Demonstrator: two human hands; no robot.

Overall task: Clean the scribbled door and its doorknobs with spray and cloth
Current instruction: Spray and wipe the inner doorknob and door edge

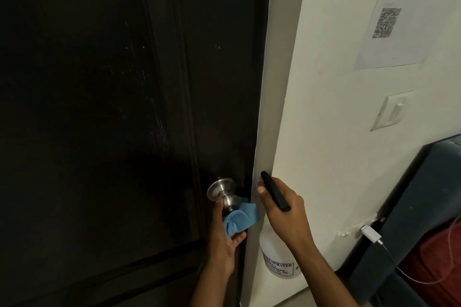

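Observation:
A dark brown panelled door (112,107) fills the left of the view, with faint pale marks on it. Its silver doorknob (222,192) sits near the door's right edge. My left hand (223,234) presses a blue cloth (240,219) against the underside and neck of the knob. My right hand (283,209) grips the black head of a spray bottle (275,192). The bottle's white body (277,260) hangs below that hand, in front of the wall, just right of the door edge.
A cream wall (336,132) and door frame stand to the right. On the wall are a taped paper sheet (404,15) and a light switch (391,109). A dark sofa (424,219) with a red cushion and a white charger with cable (371,234) sit at lower right.

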